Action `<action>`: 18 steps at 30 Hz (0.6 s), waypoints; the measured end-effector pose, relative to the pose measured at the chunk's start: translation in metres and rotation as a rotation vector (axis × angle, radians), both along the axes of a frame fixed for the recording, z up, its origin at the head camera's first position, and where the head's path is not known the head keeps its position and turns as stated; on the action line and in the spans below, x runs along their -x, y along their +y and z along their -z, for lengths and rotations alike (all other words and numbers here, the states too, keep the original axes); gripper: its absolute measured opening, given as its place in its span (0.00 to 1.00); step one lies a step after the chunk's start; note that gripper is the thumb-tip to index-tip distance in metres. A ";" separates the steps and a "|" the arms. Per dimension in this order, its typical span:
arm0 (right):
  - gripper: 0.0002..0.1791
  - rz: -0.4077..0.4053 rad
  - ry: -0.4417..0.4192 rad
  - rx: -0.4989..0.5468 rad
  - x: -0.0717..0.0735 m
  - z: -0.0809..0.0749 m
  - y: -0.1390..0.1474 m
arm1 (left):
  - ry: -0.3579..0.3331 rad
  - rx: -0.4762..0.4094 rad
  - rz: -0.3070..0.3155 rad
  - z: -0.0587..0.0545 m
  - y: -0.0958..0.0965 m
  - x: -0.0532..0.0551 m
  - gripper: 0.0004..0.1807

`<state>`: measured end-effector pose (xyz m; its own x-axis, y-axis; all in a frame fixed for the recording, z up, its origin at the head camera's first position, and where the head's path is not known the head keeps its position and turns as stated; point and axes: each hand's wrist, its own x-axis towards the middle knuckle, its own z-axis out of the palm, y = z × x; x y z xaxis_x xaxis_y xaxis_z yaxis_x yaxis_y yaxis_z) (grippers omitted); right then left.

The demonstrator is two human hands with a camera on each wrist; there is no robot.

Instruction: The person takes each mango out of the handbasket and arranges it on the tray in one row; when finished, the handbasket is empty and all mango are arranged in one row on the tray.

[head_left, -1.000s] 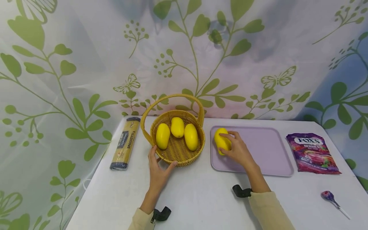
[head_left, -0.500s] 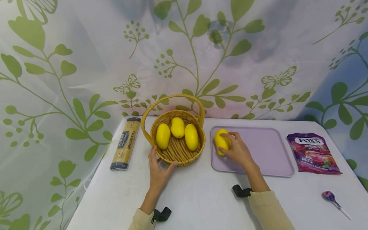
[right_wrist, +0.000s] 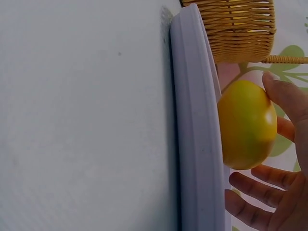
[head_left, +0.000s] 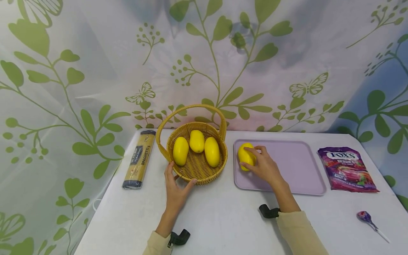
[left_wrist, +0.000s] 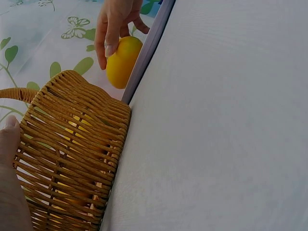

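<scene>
My right hand (head_left: 266, 168) pinches a yellow mango (head_left: 245, 156) between thumb and fingers, at the left end of the lilac tray (head_left: 293, 166). In the right wrist view the thumb touches one end of the mango (right_wrist: 248, 125), and some fingers stand apart from it. My left hand (head_left: 176, 194) holds the near left side of the woven basket (head_left: 199, 173), thumb against its front rim. Three similar yellow mangoes (head_left: 180, 151) lie in the basket. In the left wrist view the basket wall (left_wrist: 72, 149) mostly hides them.
A spaghetti packet (head_left: 138, 159) lies left of the basket. Right of the tray is a purple Fox's candy bag (head_left: 347, 170), with a lollipop (head_left: 364, 216) nearer me. The basket's tall handle (head_left: 191, 106) arches upward. A leaf-patterned curtain (head_left: 204, 71) backs the white table (head_left: 223, 226).
Almost nothing differs. The mango under my right hand has shifted very slightly and still sits at the tray's left end. My left hand keeps its place on the basket.
</scene>
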<state>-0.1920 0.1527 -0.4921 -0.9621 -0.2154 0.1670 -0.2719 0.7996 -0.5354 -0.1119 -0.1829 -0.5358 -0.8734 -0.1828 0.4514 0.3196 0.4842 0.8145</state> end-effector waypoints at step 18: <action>0.37 -0.022 0.142 0.033 -0.008 -0.020 -0.004 | 0.005 -0.005 0.003 0.002 -0.001 0.001 0.56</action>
